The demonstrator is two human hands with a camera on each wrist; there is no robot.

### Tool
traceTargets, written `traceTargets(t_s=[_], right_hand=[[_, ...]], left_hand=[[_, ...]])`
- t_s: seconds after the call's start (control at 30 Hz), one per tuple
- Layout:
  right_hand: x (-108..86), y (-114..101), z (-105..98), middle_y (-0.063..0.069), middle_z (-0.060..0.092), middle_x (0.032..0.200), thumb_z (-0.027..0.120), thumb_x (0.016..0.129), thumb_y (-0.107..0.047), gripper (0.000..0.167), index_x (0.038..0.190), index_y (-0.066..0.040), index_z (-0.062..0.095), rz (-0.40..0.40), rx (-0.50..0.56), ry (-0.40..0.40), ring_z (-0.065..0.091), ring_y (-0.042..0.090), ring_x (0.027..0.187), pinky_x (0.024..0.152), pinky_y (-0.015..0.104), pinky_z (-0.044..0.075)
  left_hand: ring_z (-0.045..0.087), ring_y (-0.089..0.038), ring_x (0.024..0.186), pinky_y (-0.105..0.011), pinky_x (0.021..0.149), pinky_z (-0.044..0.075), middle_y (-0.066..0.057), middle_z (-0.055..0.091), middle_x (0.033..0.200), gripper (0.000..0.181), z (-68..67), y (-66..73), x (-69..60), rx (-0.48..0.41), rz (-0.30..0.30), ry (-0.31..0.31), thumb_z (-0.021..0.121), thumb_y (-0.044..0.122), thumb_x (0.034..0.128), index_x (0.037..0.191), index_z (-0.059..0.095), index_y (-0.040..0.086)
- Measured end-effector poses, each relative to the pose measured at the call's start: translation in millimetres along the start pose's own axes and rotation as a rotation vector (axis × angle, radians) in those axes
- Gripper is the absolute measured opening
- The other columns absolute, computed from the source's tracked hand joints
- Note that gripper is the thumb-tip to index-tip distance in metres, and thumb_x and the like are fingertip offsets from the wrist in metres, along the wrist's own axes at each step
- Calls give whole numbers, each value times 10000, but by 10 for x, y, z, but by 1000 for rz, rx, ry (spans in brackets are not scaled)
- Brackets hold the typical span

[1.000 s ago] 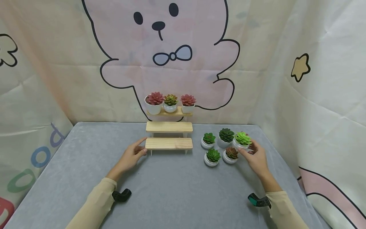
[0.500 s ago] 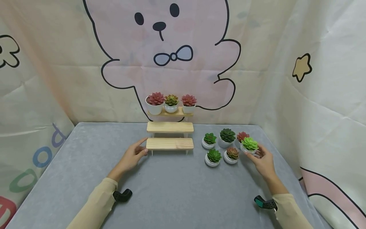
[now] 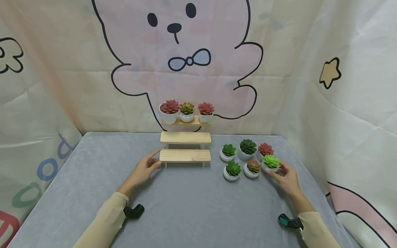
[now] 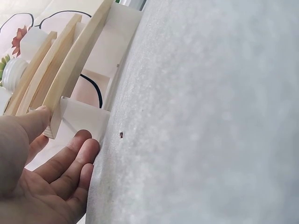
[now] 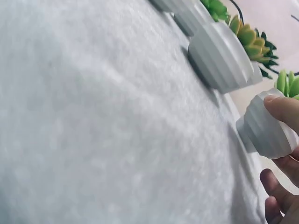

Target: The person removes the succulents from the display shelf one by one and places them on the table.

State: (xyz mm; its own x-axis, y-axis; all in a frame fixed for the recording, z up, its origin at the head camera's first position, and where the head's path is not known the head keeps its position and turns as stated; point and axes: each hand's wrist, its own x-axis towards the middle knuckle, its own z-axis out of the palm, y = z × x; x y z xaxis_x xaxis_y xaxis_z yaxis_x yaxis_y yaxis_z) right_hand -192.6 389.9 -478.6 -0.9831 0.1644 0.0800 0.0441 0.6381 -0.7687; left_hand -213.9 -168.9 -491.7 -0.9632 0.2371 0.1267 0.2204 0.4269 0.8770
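Observation:
My right hand (image 3: 287, 179) pinches the white ribbed pot of a bright green succulent (image 3: 271, 162) between thumb and fingers. The same pot (image 5: 267, 123) fills the right edge of the right wrist view, close to the cloth; whether its base touches is hard to tell. My left hand (image 3: 143, 169) holds the left end of the lowest step of a three-step wooden stand (image 3: 185, 156). In the left wrist view, the thumb lies against the board's end (image 4: 55, 116), and the other fingers curl loosely below. Two red succulents (image 3: 169, 107) flank a yellow-green succulent (image 3: 187, 109) on the top step.
Beside the held pot stand a red succulent (image 3: 265, 149), a brown one (image 3: 253, 166), a dark green one (image 3: 247, 147) and two green ones (image 3: 229, 150). Grey cloth (image 3: 192, 206) covers the table. A printed curtain (image 3: 192, 79) hangs behind.
My right hand has moved the bright green succulent rightward, then lower toward the table, uncovering the red succulent behind it. The left hand keeps its place on the stand.

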Motion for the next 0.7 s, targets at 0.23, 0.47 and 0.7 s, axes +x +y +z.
traceTargets(t_s=[0.23,0.47,0.7], right_hand=[[15,93,-24,334,399,1540,707,966,-279,807,1544,96,287,90,-9,-82,453,440,1368,784,-4,332],[56,161,-39,346,471,1467,688,977,-281,726,1489,117,361,41,-58,-95,489,440,1320,796,1,336],[40,147,-50,354,475,1447,687,977,-280,723,1479,127,362,37,-74,-107,490,466,1313,800,23,343]], left_hand=[[724,-345,1043,-513,902,564,-299,670,1255,575,2,7,6,-2,-2,-5,569,160,1044,1570,357,68],[726,-347,1039,-511,896,565,-300,670,1255,574,3,-13,3,4,-2,2,569,154,1043,1570,358,69],[725,-346,1033,-496,885,570,-300,673,1245,575,3,1,5,-1,-7,-2,568,162,1045,1571,356,72]])
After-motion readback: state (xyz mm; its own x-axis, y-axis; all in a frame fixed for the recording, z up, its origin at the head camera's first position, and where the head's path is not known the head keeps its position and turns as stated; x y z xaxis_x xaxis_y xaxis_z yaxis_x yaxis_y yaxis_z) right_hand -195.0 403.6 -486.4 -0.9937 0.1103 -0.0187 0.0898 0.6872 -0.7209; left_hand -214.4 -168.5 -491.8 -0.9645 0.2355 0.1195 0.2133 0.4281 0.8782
